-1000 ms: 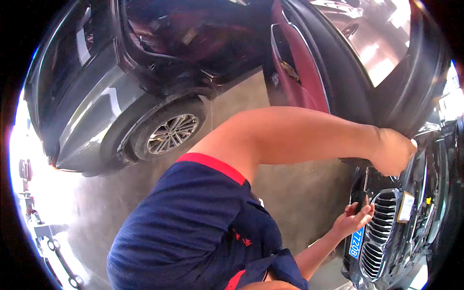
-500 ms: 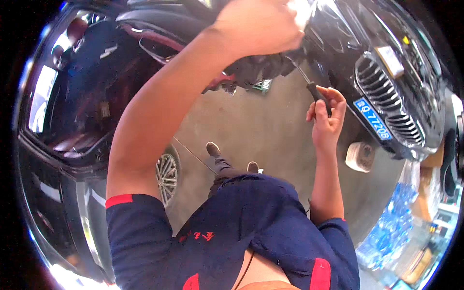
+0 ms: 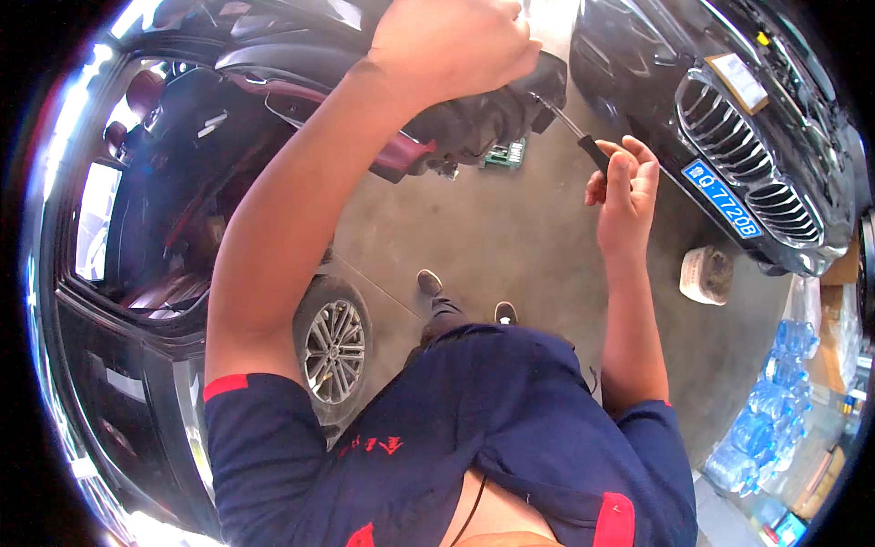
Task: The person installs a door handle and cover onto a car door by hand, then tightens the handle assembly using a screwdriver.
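Note:
In my right hand (image 3: 629, 191) is a screwdriver (image 3: 595, 153) with a dark handle and a bare metal shaft. Its shaft points up and left, and the tip meets the end of a dark car door (image 3: 492, 118) with red inner trim. Whether the tip is inside a hole there, I cannot tell. My left hand (image 3: 456, 46) is raised over the top of that door, its fingers curled downward. What those fingers grip is hidden.
A black car (image 3: 137, 401) with its door open stands at left, its wheel (image 3: 333, 351) beside me. Another black car's grille (image 3: 729, 137) is close at right. On the floor are a green case (image 3: 504, 155), a whitish block (image 3: 706, 275) and blue plastic bottles (image 3: 761, 419).
The whole view has shifted slightly, with the wheel now showing more fully. My right hand's fingers have shifted on the screwdriver handle. The left hand remains over the door.

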A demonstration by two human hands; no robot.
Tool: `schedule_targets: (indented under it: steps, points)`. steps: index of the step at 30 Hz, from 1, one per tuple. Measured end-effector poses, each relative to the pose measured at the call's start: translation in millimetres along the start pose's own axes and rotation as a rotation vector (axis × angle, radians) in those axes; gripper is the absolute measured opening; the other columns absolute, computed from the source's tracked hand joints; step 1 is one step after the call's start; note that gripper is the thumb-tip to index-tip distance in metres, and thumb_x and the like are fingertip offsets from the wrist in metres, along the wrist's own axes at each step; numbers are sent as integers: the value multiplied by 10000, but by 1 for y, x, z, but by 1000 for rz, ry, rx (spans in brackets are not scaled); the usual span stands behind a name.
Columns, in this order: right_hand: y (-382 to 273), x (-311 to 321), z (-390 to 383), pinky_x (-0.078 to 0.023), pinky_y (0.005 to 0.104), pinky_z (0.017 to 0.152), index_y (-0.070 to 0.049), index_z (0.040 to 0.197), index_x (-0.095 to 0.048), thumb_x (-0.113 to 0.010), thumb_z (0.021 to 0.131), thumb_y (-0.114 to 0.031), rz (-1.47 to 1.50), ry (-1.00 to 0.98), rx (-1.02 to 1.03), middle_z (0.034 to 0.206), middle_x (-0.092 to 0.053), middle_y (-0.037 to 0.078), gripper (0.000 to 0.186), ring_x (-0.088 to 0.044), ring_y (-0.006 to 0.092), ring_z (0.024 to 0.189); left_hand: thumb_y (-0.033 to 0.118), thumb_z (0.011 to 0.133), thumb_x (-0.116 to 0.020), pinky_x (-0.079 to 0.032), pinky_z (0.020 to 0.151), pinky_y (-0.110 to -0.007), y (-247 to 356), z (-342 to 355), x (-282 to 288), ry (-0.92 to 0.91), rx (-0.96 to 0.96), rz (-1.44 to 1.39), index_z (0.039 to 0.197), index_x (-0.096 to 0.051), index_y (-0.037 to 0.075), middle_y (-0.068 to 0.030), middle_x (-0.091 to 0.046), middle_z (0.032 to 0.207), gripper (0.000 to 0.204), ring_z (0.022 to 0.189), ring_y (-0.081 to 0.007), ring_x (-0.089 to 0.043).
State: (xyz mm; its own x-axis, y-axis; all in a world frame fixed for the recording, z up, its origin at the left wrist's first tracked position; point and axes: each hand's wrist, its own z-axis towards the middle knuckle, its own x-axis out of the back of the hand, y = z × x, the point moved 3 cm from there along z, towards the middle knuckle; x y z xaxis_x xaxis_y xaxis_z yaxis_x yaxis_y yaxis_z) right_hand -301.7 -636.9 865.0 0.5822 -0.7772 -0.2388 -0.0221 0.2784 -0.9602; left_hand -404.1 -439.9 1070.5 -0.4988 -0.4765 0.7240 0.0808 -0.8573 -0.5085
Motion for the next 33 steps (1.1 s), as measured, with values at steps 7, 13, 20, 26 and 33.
schedule_targets:
  steps: [7, 13, 20, 26, 33]
  points:
    - [0, 4, -2, -517, 265, 664, -63, 1396, -462, -589, 1113, -190, -37, -13, -24, 1295, -661, 127, 335, -575, 94, 714, 271, 771, -714, -542, 766, -408, 0, -3, -6, 151, -49, -44, 665, -730, 125, -74, -693, 718, 182, 719, -269, -696]
    - [0, -6, -9, -466, 253, 546, -58, 1374, -514, -604, 1112, -182, 178, 106, 137, 1094, -719, 70, 303, -538, 75, 655, 304, 785, -689, -483, 865, -360, 2, -14, -4, 160, -172, 73, 651, -744, 161, -22, -711, 736, 204, 792, -212, -682]
    - [8, -1, -1, -440, 245, 533, -95, 1406, -496, -555, 1141, -308, 201, -27, -24, 1230, -708, 105, 345, -532, 71, 641, 316, 789, -681, -477, 851, -361, -1, -17, -8, 164, -142, 68, 655, -755, 168, -5, -711, 713, 212, 799, -205, -681]
    - [-1, 6, 2, -475, 253, 567, -105, 1414, -495, -617, 1113, -248, 48, -15, -1, 1327, -667, 141, 354, -510, 49, 635, 307, 812, -677, -477, 858, -364, 0, -11, -8, 147, -135, 120, 694, -784, 170, 2, -719, 734, 210, 816, -209, -686]
    - [0, -8, -5, -505, 286, 693, -87, 1506, -452, -591, 1095, -140, 48, -86, 96, 1399, -622, 130, 437, -591, 79, 893, 243, 865, -700, -634, 813, -444, 0, -7, -27, -323, 33, -116, 910, -862, 127, -102, -815, 1032, 204, 990, -311, -778]
